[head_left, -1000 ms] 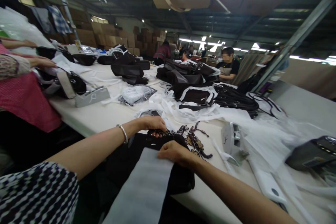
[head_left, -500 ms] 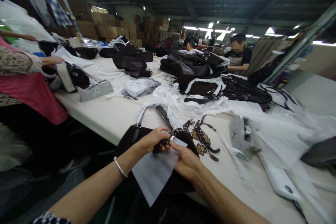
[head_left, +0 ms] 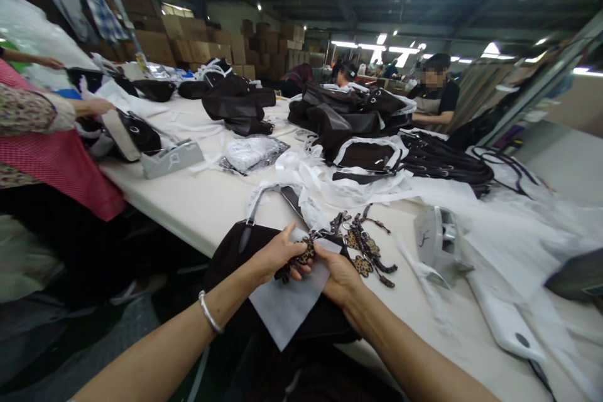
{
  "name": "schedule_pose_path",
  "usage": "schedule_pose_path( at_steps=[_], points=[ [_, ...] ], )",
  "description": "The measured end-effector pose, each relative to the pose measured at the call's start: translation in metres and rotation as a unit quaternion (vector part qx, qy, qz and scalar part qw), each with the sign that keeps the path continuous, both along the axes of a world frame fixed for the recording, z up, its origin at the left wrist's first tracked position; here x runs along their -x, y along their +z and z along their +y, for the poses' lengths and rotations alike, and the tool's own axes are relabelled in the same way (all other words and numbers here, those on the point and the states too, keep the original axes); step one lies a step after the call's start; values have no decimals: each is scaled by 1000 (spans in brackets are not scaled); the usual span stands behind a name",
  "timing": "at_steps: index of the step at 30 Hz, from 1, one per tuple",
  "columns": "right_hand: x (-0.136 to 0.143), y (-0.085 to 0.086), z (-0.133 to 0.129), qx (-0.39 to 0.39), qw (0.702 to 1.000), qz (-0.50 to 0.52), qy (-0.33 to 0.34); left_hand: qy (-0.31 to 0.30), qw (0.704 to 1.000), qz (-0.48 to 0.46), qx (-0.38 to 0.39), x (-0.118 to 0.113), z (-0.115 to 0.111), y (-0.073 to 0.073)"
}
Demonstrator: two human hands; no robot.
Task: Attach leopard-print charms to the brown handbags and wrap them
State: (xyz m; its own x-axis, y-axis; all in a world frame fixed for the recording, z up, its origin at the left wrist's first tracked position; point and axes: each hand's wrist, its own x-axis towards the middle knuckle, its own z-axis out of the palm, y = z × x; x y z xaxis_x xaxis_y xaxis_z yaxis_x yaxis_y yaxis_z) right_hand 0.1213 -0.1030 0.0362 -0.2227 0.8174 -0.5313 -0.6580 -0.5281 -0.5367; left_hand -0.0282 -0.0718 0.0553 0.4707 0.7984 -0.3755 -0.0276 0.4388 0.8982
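Note:
A dark brown handbag (head_left: 230, 242) lies at the table's near edge, its handle (head_left: 257, 201) wrapped in white paper. Over its front hangs a white sheet (head_left: 282, 311) with a corner pointing down. My left hand (head_left: 280, 254) is closed around a leopard-print flower charm (head_left: 307, 251) with dark braided strands, held in front of the sheet. My right hand (head_left: 340, 276) pinches the sheet beside the charm; its thumb is close to the charm's edge and its other fingers are partly hidden. More leopard-print charms (head_left: 362, 265) with dark braided cords lie just right of the bag.
A grey tape dispenser (head_left: 436, 242) and a white handheld device with a cord (head_left: 509, 323) lie to the right. Dark bags (head_left: 348, 116) are heaped farther back, beside black straps (head_left: 438, 160). Another dispenser (head_left: 172, 160) stands left, near a co-worker in a pink apron (head_left: 61, 157).
My left hand has turned the charm so its leopard-print face shows. My right hand has shifted slightly up and right, and the sheet's lower corner has risen a little.

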Motion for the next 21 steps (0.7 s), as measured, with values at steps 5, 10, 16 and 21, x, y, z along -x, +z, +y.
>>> schedule_pose_path(
  at_steps=[5,10,16,21],
  points=[
    [4,-1,5,57,996,-26,-58,28,998,-51,37,0,1,5],
    [-2,-6,6,5,998,62,23,14,999,-3,-28,-4,-3,5],
    [0,-9,5,48,998,11,-37,4,995,78,-69,-10,-8,-6],
    [4,-5,2,7,999,2,-42,-21,963,225,-146,-6,-8,-4]
  ],
)
